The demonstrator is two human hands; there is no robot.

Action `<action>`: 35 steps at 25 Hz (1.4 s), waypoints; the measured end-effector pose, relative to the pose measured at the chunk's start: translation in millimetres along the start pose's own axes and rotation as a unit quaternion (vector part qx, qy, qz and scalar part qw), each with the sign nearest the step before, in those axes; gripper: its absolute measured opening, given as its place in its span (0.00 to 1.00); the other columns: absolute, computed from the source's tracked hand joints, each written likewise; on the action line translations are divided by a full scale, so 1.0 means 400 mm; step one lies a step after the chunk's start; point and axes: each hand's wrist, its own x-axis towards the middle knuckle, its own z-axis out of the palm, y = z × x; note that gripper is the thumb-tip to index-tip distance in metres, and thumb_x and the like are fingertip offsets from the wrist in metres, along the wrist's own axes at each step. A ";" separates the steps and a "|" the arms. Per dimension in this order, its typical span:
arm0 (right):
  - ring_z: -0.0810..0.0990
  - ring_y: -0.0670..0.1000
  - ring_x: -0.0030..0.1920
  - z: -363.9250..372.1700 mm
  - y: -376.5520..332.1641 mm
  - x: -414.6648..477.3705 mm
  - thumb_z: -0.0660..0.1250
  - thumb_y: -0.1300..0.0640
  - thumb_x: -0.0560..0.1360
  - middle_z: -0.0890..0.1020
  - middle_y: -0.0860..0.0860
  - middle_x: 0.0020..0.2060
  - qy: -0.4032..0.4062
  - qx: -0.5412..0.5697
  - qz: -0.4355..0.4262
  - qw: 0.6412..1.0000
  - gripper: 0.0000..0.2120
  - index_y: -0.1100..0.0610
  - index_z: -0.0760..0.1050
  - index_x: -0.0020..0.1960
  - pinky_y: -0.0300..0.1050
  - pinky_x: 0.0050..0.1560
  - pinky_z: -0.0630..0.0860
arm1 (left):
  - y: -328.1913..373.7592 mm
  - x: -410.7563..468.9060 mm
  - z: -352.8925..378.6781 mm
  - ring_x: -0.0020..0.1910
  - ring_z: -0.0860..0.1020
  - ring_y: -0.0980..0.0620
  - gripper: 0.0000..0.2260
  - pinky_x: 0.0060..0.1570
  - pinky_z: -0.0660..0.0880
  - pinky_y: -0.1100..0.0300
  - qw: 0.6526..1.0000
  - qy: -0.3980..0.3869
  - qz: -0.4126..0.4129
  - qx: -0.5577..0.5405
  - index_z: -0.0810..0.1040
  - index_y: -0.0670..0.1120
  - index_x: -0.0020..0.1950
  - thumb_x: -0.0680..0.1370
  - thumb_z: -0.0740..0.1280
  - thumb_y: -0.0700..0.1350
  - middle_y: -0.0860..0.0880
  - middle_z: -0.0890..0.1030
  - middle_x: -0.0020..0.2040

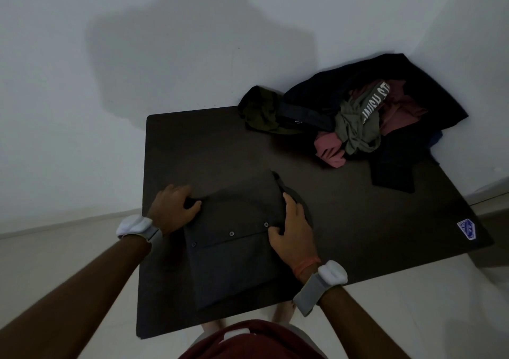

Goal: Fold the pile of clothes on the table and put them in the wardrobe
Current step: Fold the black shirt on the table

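Table (344, 221): dark top, set against a pale wall; small white-and-blue sticker (466, 229) near its 4 o'clock corner.
Folded shirt (234, 254): dark grey, buttoned, lying flat at the table's 6 o'clock area, collar end toward 12 o'clock.
Left hand (173, 207): at the shirt's 10 o'clock corner, fingers curled and pinching the fabric edge.
Right hand (292, 229): at the shirt's 2 o'clock edge, thumb and fingers closed on the cloth by the top button.
Pile of clothes (358, 119): unfolded heap at the table's 1 o'clock corner, well apart from the shirt; black, olive, pink and maroon pieces.
Wristbands: grey-and-white, one on each wrist.
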 end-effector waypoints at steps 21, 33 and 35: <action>0.46 0.53 0.82 0.153 0.027 0.081 0.50 0.37 0.82 0.55 0.53 0.81 -0.002 -0.279 -0.146 0.949 0.32 0.52 0.58 0.81 0.58 0.80 0.47 | 0.165 -0.155 0.201 0.81 0.48 0.38 0.43 0.78 0.51 0.38 0.995 0.063 -0.061 0.042 0.59 0.42 0.81 0.77 0.50 0.73 0.39 0.53 0.82; 0.49 0.56 0.81 0.182 -0.023 0.157 0.47 0.35 0.81 0.55 0.59 0.81 -0.037 -0.274 -0.152 0.949 0.37 0.57 0.57 0.81 0.51 0.80 0.41 | 0.174 -0.148 0.197 0.81 0.52 0.43 0.37 0.77 0.51 0.38 0.992 0.083 -0.082 0.040 0.62 0.45 0.80 0.79 0.52 0.68 0.43 0.57 0.81; 0.47 0.55 0.82 0.169 -0.031 0.170 0.49 0.36 0.81 0.52 0.58 0.81 -0.074 -0.264 -0.156 0.949 0.36 0.57 0.54 0.82 0.49 0.80 0.39 | 0.172 -0.142 0.192 0.81 0.53 0.43 0.38 0.77 0.52 0.38 0.992 0.081 -0.085 0.051 0.63 0.45 0.80 0.79 0.51 0.69 0.43 0.58 0.81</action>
